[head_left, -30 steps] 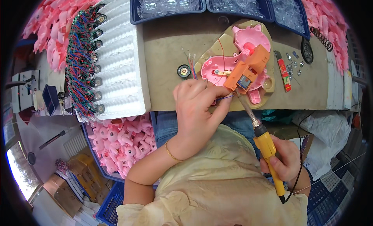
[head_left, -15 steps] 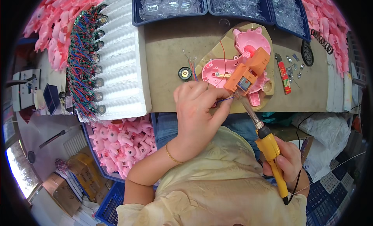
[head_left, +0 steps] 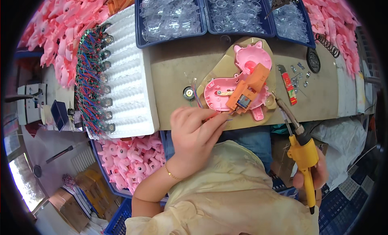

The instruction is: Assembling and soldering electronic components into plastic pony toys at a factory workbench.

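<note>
In my right hand (head_left: 317,170) is a yellow soldering iron (head_left: 305,154), its metal tip pointing up and left, apart from the workpiece. My left hand (head_left: 194,134) pinches thin wires (head_left: 229,120) at the lower edge of an orange plastic housing (head_left: 250,89). That housing lies across a pink animal-shaped toy shell half (head_left: 218,93), which rests in a tan shaped holder (head_left: 226,67). Just beyond my left fingers sits a small round speaker (head_left: 188,93), with coloured wires beside it. Where the wires end at the housing is partly hidden by my fingertips.
Blue bins (head_left: 173,41) of clear plastic parts line the back. White ridged foam (head_left: 129,77) on the left holds wired speakers (head_left: 91,81). A red cutter knife (head_left: 288,87) and small metal parts (head_left: 298,79) lie at right. Pink parts (head_left: 129,162) fill a crate below.
The soldering iron has drawn back to the right, away from the orange housing. My left hand still pinches wires at the housing, and the whole view has shifted slightly.
</note>
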Action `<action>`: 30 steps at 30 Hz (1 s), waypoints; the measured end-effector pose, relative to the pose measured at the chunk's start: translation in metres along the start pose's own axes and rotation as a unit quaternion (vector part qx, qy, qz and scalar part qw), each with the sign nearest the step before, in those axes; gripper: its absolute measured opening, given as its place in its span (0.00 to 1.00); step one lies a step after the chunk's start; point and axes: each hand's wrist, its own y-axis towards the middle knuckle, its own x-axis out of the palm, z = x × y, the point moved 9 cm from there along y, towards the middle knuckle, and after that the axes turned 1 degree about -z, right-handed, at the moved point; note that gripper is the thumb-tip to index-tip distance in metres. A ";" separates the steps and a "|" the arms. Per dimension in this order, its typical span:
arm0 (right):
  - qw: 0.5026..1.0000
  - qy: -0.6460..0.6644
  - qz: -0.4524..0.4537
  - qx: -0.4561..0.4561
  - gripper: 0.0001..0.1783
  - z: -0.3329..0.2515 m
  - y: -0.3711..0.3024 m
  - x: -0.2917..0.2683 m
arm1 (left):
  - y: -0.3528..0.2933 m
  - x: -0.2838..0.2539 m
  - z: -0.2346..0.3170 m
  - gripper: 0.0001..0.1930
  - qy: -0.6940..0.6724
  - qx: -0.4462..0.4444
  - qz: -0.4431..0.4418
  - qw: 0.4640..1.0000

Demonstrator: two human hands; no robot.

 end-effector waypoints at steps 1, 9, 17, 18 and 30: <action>0.999 0.003 0.045 -0.014 0.36 -0.003 0.001 -0.006 | 0.002 -0.003 0.000 0.08 -0.001 0.001 -0.001 1.000; 0.980 0.159 0.039 -0.117 0.38 -0.018 0.031 -0.004 | 0.025 0.003 -0.014 0.04 -0.115 -0.153 -0.073 0.979; 0.978 0.160 -0.061 -0.115 0.34 -0.033 0.044 0.008 | 0.034 0.009 0.001 0.03 -0.031 -0.095 -0.102 0.990; 0.982 0.126 -0.075 -0.118 0.34 -0.036 0.046 0.010 | 0.034 0.010 0.002 0.03 -0.029 -0.090 -0.105 0.990; 0.983 0.106 -0.112 -0.101 0.34 -0.036 0.053 0.023 | 0.030 0.011 0.003 0.03 -0.030 -0.090 -0.085 0.992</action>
